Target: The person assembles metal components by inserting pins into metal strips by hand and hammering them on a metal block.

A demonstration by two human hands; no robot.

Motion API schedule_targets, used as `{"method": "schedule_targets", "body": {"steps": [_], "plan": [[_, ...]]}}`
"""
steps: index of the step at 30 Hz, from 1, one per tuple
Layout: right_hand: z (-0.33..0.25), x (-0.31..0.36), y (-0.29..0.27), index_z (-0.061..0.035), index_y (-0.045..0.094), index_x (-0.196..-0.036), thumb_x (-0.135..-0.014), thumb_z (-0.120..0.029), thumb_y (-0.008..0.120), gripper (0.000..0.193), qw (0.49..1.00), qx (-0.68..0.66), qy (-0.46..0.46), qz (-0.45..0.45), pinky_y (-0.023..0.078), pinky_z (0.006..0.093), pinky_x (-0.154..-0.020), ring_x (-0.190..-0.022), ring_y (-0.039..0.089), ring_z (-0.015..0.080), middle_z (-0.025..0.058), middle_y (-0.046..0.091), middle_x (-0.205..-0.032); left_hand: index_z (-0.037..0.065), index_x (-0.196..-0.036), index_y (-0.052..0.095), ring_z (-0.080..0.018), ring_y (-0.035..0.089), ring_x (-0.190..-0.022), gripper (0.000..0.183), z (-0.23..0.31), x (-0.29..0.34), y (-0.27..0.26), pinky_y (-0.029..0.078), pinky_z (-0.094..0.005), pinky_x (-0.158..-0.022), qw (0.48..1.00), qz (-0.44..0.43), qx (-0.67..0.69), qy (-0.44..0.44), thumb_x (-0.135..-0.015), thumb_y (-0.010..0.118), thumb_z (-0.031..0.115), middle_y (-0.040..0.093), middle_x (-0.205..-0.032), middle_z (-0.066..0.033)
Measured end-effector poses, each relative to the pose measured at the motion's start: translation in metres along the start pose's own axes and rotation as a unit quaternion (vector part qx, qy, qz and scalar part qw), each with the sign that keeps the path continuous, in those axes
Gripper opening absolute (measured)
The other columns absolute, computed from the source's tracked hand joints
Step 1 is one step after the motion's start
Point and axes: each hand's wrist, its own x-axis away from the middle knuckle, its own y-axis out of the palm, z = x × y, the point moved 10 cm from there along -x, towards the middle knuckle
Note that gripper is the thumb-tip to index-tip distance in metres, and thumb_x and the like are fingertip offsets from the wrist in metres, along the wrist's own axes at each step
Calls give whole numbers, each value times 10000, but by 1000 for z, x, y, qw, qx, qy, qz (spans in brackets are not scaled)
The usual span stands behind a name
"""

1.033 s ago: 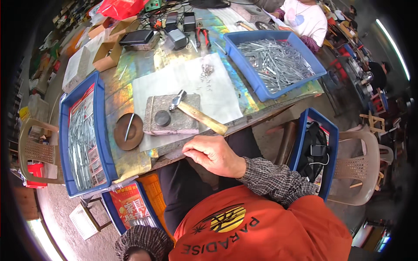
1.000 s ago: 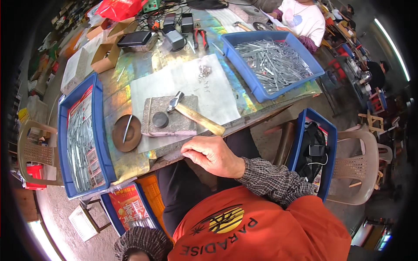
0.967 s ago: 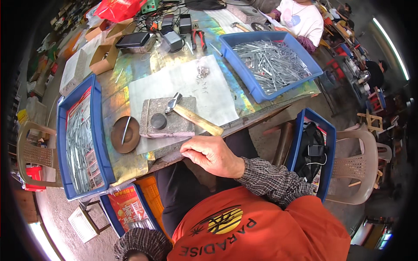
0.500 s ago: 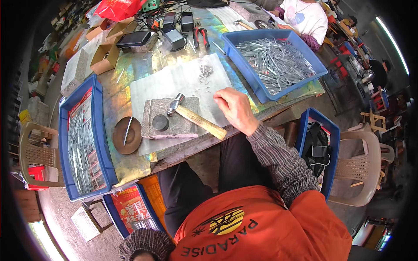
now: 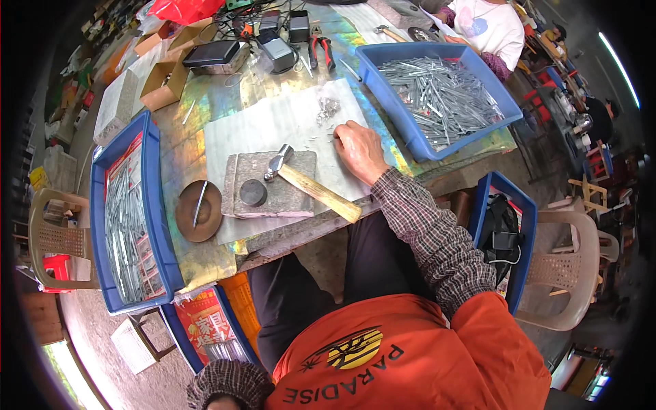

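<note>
My right hand (image 5: 361, 152) rests on the white sheet (image 5: 236, 133) with its fingers curled and fingertips together. Whatever they pinch, if anything, is hidden. Just beyond the fingertips is a small heap of tiny metal pieces (image 5: 328, 109), with a few more strewn closer. A hammer (image 5: 318, 191) with a wooden handle lies across the stone block (image 5: 295, 171), left of that hand. On the same block sits a round dark metal piece (image 5: 253, 193). Only a sliver of my left hand (image 5: 223, 404) shows at the lower edge, beyond its cuff; its fingers are out of sight.
Blue trays of thin metal rods stand at left (image 5: 167, 253) and far right (image 5: 471, 140). A brown round dish (image 5: 198, 225) holds one rod. Pliers (image 5: 321, 51), dark devices (image 5: 212, 56) and cardboard boxes (image 5: 164, 85) fill the back. Another person (image 5: 488, 31) sits across.
My right hand has moved slightly forward and left, coming closer to the tiny metal pieces. The hammer and block keep their places; the whole view has shifted a little.
</note>
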Motion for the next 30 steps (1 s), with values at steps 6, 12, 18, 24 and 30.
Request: {"method": "schedule_targets", "body": {"steps": [6,12,18,24,30], "plan": [[-30,-7,10,-25,542,-691,-797,-141,453,181,998,15,-55,-22,442,456,-596,-668,578,359,183,559,-745,164,-1111,596,-291,613,-610,334,-17,12,-17,528,-391,-483,933,-107,-132,-316,-817,618,323,639,-870,-122],[-14,-14,6,-19,542,-673,-794,-153,443,206,987,85,-113,-69,446,469,-572,-654,581,378,212,564,-696,7,-742,602,-123,547,-533,92,-5,79,-131,408,-221,-478,716,71,-592,-363,-822,574,43,597,-657,-38],[-33,-11,5,20,495,-698,-684,5,529,40,985,66,-143,-71,436,483,-564,-650,557,409,224,545,-700,-28,-837,612,-72,554,-612,81,60,137,-272,405,-227,-529,513,163,-662,-522,-831,583,48,600,-651,-54],[-27,0,-22,16,485,-725,-657,41,579,118,994,41,-92,-44,414,465,-581,-673,550,394,199,534,-709,-2,-829,652,-204,627,-597,143,61,166,-350,477,-319,-574,353,12,-775,-523,-732,630,100,643,-690,-137],[-13,6,-20,-3,488,-757,-690,33,584,123,998,-7,-25,-64,417,439,-589,-679,550,378,188,532,-722,22,-738,675,-299,636,-634,142,62,190,-401,494,-374,-598,330,37,-767,-549,-688,656,154,643,-683,-157]]}}
